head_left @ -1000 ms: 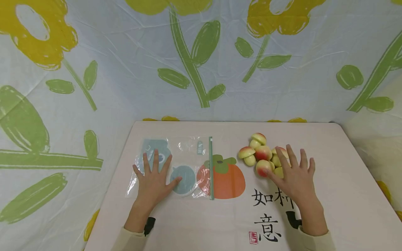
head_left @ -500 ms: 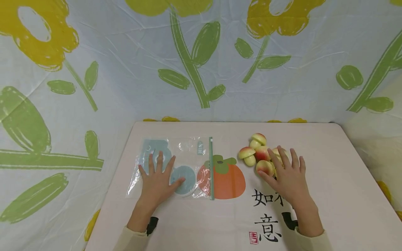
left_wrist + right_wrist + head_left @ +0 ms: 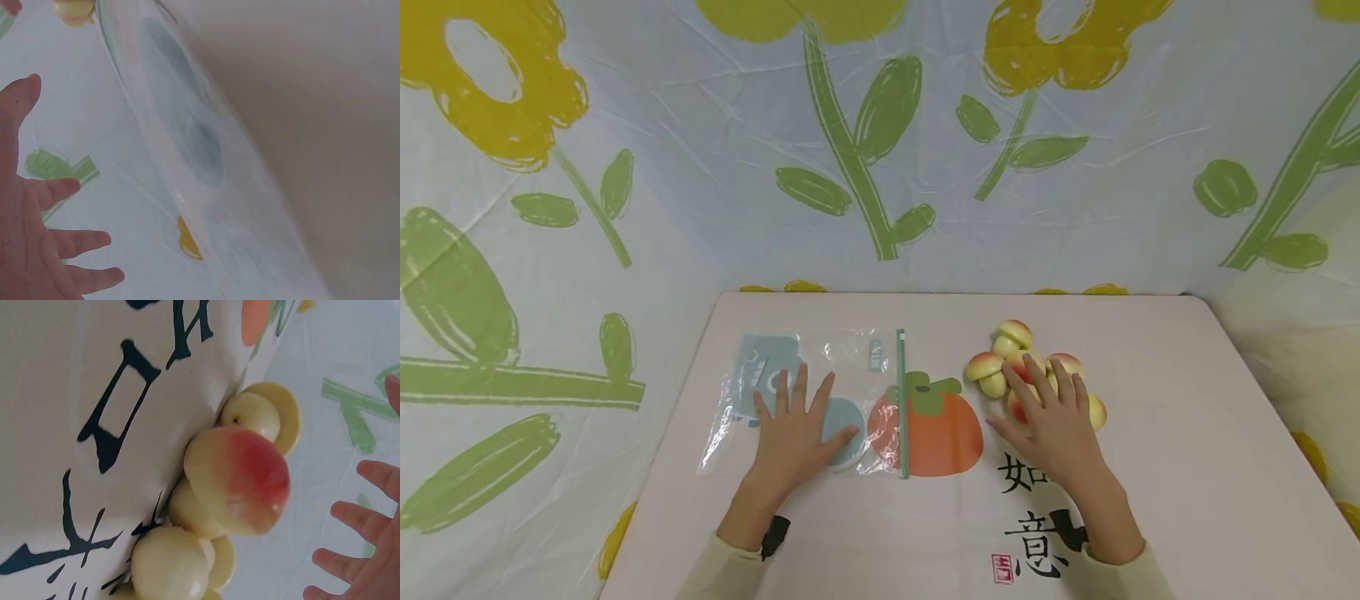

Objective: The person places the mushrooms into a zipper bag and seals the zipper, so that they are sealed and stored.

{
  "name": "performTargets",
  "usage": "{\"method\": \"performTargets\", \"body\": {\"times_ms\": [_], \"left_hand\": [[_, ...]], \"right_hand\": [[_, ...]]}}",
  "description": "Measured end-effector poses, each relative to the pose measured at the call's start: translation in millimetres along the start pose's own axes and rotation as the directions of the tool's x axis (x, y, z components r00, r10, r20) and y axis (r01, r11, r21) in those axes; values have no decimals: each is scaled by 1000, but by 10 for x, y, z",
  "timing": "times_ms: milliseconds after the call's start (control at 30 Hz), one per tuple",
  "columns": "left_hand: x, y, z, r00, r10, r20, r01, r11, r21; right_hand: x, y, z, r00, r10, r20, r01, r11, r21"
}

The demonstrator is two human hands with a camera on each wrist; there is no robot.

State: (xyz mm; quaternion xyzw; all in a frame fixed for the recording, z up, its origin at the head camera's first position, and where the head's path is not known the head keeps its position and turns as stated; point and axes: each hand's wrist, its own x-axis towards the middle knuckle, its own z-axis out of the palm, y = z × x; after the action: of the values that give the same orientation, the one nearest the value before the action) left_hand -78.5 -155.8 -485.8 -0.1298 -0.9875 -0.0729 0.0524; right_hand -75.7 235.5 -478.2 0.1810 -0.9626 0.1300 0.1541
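Note:
My left hand (image 3: 793, 442) hovers with fingers spread above a clear zip bag (image 3: 835, 354), which lies flat on the table's left half. Blue shapes are printed on the bag, and its green zip strip (image 3: 902, 408) faces right. In the left wrist view the palm and fingers (image 3: 84, 240) stand apart from the bag. My right hand (image 3: 1060, 433), also spread, is over a cluster of several toy mushrooms (image 3: 987, 372) with red-and-yellow caps, partly covering them. The right wrist view has one red-blushed mushroom cap (image 3: 240, 481) close up, with the fingertips (image 3: 344, 512) apart from it.
The pale table mat (image 3: 865, 542) carries a printed orange persimmon (image 3: 951, 437), black characters (image 3: 1037, 546) and a red seal mark (image 3: 1002, 569). A white cloth (image 3: 700, 150) with yellow flowers and green leaves hangs behind and at both sides.
Both hands have drifted: the left a little to the right over the bag, the right to the left across the mushrooms, uncovering those at the right. Bag and mushrooms stay in place.

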Motion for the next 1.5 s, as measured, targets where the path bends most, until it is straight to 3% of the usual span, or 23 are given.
{"method": "performTargets", "body": {"times_ms": [333,567,867,1200,1333,1500], "left_hand": [[56,118,70,999,9,34,-9,1000,-9],[87,215,93,999,12,49,-10,999,-40],[99,332,126,997,30,64,-25,997,-67],[97,458,233,993,55,102,-47,996,-75],[84,491,238,989,64,135,-48,992,-118],[75,525,216,981,72,179,-35,979,-200]], "right_hand": [[54,-135,115,994,-81,80,82,997,-1],[94,-198,194,988,-151,32,152,988,-28],[117,-334,251,983,-135,124,140,990,-31],[111,-474,353,971,-196,135,196,981,15],[103,-521,401,966,-216,145,213,976,31],[103,-605,427,950,-225,216,212,974,80]]}}
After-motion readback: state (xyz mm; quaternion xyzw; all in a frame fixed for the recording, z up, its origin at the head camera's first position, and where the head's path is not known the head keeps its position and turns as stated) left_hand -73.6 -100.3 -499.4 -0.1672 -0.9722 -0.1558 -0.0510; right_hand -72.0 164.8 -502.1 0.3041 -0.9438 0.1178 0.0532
